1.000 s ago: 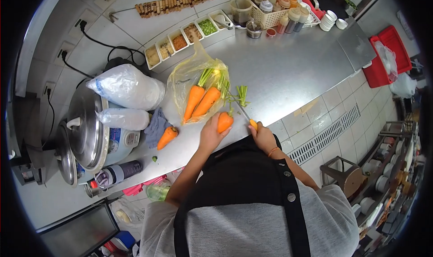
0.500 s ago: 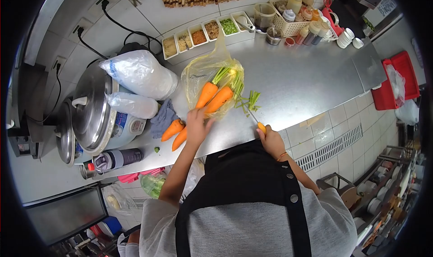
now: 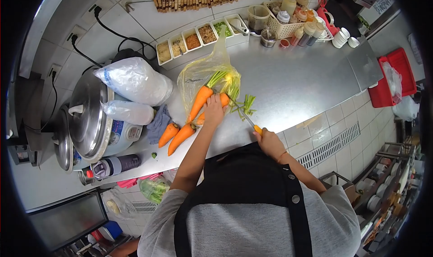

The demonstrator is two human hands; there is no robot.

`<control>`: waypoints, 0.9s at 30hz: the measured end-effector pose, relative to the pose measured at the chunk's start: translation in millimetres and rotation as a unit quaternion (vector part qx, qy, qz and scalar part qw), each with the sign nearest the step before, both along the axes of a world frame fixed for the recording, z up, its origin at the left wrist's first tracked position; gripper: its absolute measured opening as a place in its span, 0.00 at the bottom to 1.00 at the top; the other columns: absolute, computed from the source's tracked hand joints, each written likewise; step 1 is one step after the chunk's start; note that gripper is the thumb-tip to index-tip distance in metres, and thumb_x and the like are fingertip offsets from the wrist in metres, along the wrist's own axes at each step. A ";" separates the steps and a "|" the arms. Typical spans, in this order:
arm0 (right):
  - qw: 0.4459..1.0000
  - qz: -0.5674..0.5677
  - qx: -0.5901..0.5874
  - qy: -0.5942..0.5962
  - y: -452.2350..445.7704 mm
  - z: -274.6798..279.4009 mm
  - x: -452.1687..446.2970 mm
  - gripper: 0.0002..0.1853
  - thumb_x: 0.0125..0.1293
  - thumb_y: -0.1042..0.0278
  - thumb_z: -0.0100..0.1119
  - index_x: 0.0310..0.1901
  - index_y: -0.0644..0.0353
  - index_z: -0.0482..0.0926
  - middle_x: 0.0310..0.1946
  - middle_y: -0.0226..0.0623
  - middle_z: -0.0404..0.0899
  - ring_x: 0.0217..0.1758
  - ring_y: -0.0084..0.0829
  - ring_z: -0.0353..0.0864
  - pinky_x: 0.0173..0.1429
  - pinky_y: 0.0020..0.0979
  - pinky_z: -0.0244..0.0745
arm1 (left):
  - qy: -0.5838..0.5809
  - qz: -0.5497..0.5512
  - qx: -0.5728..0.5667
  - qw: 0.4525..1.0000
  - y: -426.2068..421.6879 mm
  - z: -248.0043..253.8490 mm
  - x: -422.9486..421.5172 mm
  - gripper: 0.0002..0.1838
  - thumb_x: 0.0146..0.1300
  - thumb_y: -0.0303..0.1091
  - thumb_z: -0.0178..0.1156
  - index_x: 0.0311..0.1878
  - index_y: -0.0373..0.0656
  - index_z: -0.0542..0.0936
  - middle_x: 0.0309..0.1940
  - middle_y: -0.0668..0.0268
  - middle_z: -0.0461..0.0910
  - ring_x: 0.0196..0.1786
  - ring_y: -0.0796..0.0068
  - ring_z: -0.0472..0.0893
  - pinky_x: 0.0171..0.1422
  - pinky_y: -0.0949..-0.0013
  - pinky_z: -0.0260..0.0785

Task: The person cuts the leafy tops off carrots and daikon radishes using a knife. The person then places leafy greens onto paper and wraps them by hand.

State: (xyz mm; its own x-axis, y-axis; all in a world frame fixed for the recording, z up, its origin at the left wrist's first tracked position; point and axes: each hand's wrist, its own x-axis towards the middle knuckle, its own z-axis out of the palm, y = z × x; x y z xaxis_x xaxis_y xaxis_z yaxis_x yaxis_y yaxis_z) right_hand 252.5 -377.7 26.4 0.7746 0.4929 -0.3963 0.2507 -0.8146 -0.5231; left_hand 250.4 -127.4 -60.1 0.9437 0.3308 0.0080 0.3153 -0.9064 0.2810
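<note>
My left hand is closed over an orange carrot, whose green stems point toward the knife. Beside it a second carrot with its stalks on lies on a yellow plastic bag. Two carrots without greens, one nearer the cloth and one nearer my forearm, rest on the steel counter; part of another shows beside my left wrist. My right hand grips the yellow handle of a knife, its blade against cut green stems.
Left are rice cookers, filled plastic bags, a blue cloth and a tumbler. Along the wall stand topping containers and a basket of sauce bottles. The counter's front edge runs past my right hand.
My left hand has moved away from me and to the right, from the lower carrots onto one by the stems. The carrots near it have shifted slightly. The knife stays in my right hand.
</note>
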 end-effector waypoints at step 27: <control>1.000 0.007 0.005 -0.014 -18.7 -5.3 17.6 0.28 0.68 0.43 0.46 0.33 0.69 0.73 0.25 0.60 0.78 0.31 0.59 0.79 0.34 0.50 0.75 | -0.587 0.163 -0.354 0.709 60.7 124.8 -33.0 0.29 0.59 0.36 0.64 0.59 0.34 0.64 0.48 0.51 0.72 0.52 0.59 0.73 0.61 0.65 0.63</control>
State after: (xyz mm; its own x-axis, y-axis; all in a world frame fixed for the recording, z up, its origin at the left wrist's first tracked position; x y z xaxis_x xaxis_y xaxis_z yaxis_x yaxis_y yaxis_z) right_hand 270.1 -396.5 21.1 0.7787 0.5072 -0.3694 0.2760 -0.8055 -0.5243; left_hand 217.4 -66.7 64.8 0.2956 0.8437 0.4480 -0.3521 -0.3397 0.8721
